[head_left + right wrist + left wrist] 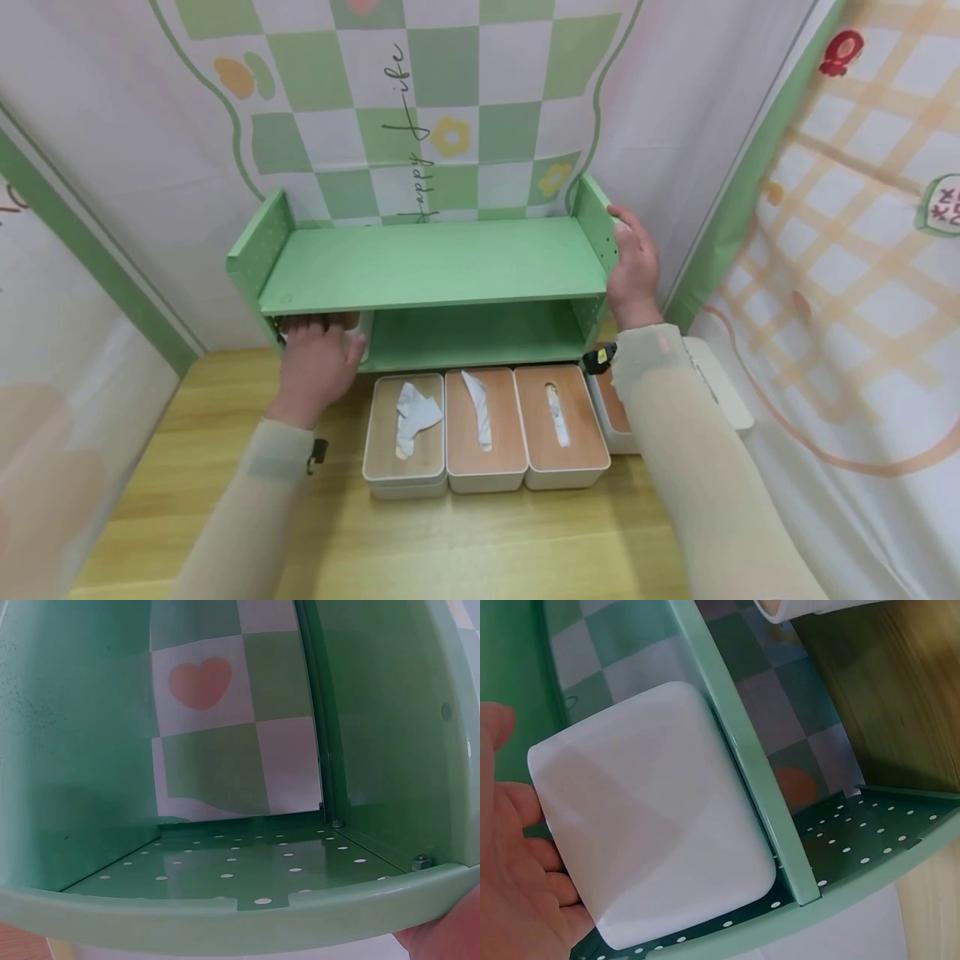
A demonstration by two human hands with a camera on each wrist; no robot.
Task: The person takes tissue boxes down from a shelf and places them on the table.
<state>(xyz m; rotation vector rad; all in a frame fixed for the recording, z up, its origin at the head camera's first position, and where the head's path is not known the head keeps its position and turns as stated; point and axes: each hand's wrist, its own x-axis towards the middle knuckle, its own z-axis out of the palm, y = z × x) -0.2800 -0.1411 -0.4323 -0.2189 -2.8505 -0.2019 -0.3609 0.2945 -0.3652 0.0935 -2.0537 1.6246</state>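
Note:
A green two-tier shelf [435, 262] stands against the patterned cloth. My left hand [318, 367] reaches into its lower level at the left end. There its fingers lie along the top of a white box [656, 817], with the thumb held apart from them. Most of that box is hidden in the head view by my hand and the upper board. My right hand [633, 267] holds the shelf's right side panel [596, 221] from outside, fingertips at its front edge. Only a bit of this hand shows at the lower right of the right wrist view.
Three tissue boxes, a left one [382, 433], a middle one [506, 417] and a right one [581, 417], stand side by side before the shelf. Another box [609, 400] is partly behind my right forearm. A white object [723, 387] lies farther right on the wooden table [450, 542].

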